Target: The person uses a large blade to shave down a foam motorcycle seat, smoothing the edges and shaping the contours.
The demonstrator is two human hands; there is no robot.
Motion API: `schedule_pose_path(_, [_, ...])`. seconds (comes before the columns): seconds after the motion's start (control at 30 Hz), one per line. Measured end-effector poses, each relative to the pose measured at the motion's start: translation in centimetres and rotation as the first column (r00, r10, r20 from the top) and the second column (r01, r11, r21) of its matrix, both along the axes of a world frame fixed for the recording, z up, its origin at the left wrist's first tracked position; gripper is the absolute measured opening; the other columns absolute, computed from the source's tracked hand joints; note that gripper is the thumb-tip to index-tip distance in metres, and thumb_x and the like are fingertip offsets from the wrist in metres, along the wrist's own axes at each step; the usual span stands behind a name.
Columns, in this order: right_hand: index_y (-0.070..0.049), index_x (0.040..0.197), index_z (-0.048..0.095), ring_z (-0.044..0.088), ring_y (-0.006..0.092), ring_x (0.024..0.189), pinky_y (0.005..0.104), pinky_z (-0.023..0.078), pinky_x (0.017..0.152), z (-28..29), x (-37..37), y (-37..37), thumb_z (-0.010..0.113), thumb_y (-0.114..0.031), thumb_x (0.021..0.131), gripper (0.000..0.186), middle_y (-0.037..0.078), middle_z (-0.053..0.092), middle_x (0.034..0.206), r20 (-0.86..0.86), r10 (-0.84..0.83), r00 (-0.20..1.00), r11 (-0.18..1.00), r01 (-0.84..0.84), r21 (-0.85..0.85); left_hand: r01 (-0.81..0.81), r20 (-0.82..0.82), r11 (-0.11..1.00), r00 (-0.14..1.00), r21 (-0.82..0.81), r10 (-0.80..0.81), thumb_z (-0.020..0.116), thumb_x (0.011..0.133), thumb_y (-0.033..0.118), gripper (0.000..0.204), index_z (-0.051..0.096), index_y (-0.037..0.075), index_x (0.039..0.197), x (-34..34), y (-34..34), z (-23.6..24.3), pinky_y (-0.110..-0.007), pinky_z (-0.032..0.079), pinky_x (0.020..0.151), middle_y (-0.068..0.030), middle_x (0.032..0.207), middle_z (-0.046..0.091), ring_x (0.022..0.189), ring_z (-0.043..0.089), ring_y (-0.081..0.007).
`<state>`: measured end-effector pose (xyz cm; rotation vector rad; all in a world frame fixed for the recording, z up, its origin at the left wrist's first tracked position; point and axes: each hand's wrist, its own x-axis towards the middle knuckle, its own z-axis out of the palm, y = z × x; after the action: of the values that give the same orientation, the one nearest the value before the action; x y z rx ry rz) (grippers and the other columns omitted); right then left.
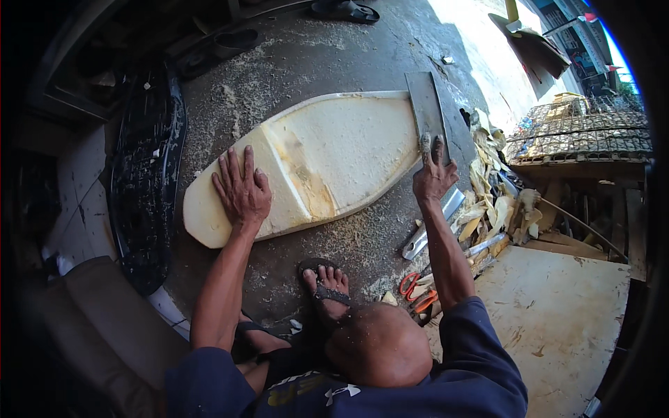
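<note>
A pale foam piece [355, 139], with a raised ridge and a rounded rim, lies on the floor dusted with shavings. My left hand [242, 189] rests on its left section, fingers stretched out and slightly spread. A flat grey metal strip [424, 97] lies across the foam's right end. My right hand [435, 174] holds the strip's near end, two fingers extended along it and the others bent. Just below that hand are a silver metal bar [433, 223] and orange-handled tools [421, 299].
Black padded piece [145, 174] at left, brown cushion [111, 327] below it. Sandals [345, 11] at the back. My sandalled foot [326, 289] is below the foam. Right side: scrap pile [488, 202], wire cage [578, 129], pale board [543, 320].
</note>
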<state>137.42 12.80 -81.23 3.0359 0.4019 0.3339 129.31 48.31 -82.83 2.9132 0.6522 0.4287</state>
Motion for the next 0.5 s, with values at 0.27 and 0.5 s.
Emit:
schedule_pose_path(0.27, [-0.029,0.153,0.052,0.049,0.0398,0.117,0.0512,0.040,0.096,-1.5,-5.0,-3.4,0.056,-0.004,0.082,0.075,0.000,0.034,0.170,-0.065,0.169,0.983,0.986,-0.169,0.017,0.100,-0.140,0.979,0.982,-0.178,-0.125,0.056,0.098,0.032,0.040,0.063,0.012,0.131,3.5,2.2,3.1,-0.062,0.039,0.103,-0.0162,0.130,0.060,0.126,0.054,-0.0387])
schedule_pose_path(0.5, [-0.008,0.154,0.047,0.059,0.0405,0.104,0.0463,0.046,0.099,7.5,5.5,-2.9,0.058,0.002,0.076,0.080,0.023,0.047,0.157,0.125,-0.170,0.977,0.808,0.065,0.585,-0.319,-0.420,0.306,0.833,-0.897,-0.361,0.048,0.088,0.088,0.108,0.050,0.002,0.153,6.0,10.7,1.8,-0.046,0.043,0.112,-0.0196,0.143,0.061,0.131,0.057,-0.0345])
